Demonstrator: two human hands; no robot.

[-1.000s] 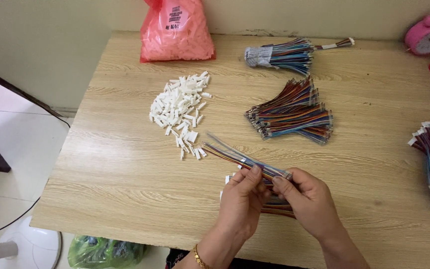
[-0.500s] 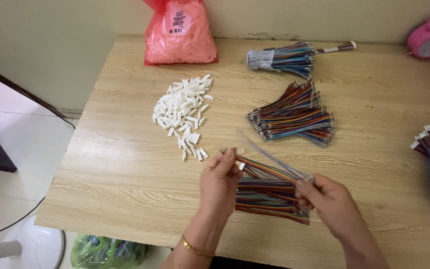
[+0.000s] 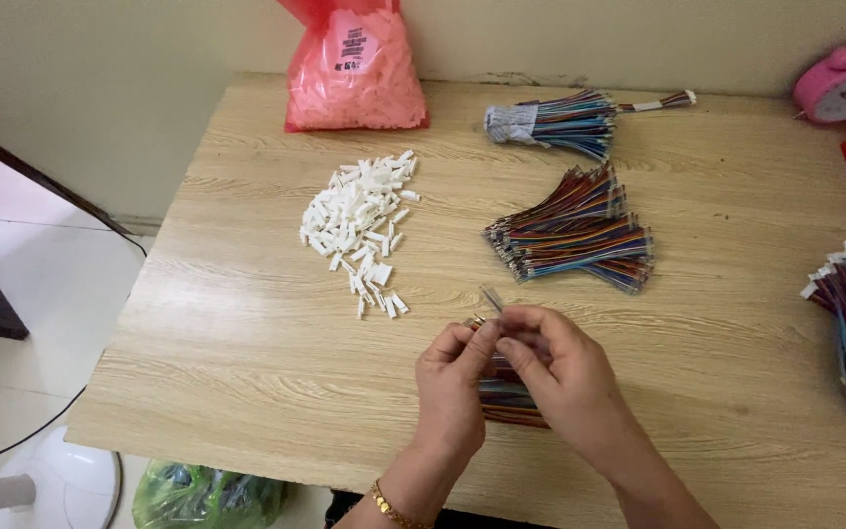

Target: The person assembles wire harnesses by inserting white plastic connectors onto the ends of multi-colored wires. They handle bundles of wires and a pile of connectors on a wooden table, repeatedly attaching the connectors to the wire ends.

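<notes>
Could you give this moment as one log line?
left hand + right hand: pinching wire end | wire bundle beneath | white connectors nearby

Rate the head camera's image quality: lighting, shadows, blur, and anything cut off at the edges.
Head view: soft, even light on the wooden table, no harsh glare; only faint shadows under the left hand and right hand; the pile of white connectors and loose wire bundle look sharp; the wire end pinched between the fingertips is slightly soft; the pink alarm clock is cropped at the right edge.

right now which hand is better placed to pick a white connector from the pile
Left. The left hand sits nearer the white connector pile, on its side; the right hand lies farther right, and both pinch the wire end.
</notes>
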